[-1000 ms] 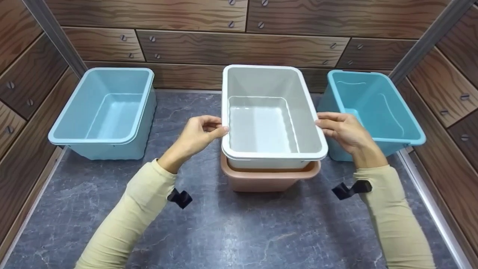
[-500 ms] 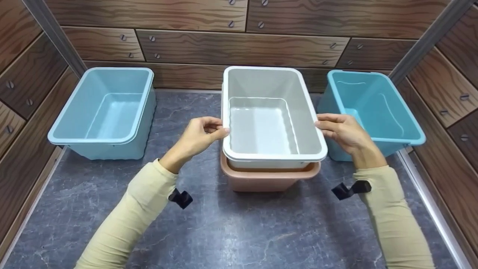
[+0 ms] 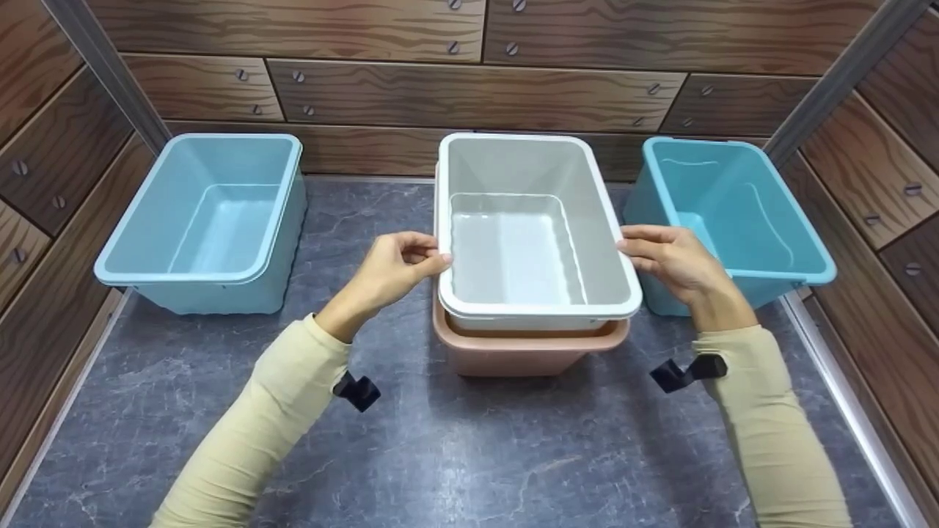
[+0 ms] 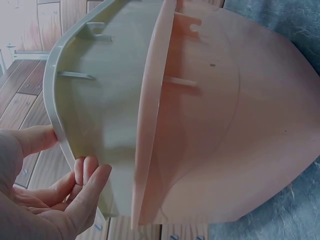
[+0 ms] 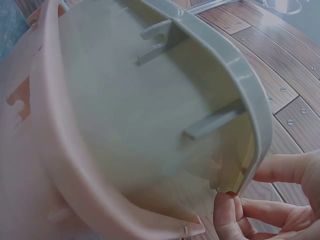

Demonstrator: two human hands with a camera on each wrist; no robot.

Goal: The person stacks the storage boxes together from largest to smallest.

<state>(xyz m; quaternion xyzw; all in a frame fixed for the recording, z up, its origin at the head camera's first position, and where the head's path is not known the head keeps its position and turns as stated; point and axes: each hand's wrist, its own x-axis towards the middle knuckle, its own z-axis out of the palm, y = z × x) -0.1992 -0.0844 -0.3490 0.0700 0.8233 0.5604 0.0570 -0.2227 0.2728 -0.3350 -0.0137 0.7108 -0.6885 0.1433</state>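
Note:
A grey-white plastic storage bin (image 3: 539,309) sits partly inside a pink bin (image 3: 513,359), its rim standing above the pink one. My left hand (image 3: 385,275) pinches the white bin's left rim, thumb on top and fingers beneath. On the opposite side, my right hand (image 3: 675,265) grips the right rim the same way. In the left wrist view, a band of white wall (image 4: 112,95) shows above the pink rim (image 4: 147,105). The right wrist view has my fingers (image 5: 227,215) under the white rim (image 5: 242,75). Nothing lies in the white bin.
A light blue bin (image 3: 194,278) stands at the left, and a teal bin (image 3: 777,278) at the right, close to my right hand. Wood-patterned walls (image 3: 469,95) enclose the dark marbled surface (image 3: 469,455) at the back and sides.
The white bin has sunk slightly into the pink bin, its far rim now a little lower in view. Both hands keep their hold and shift slightly with it.

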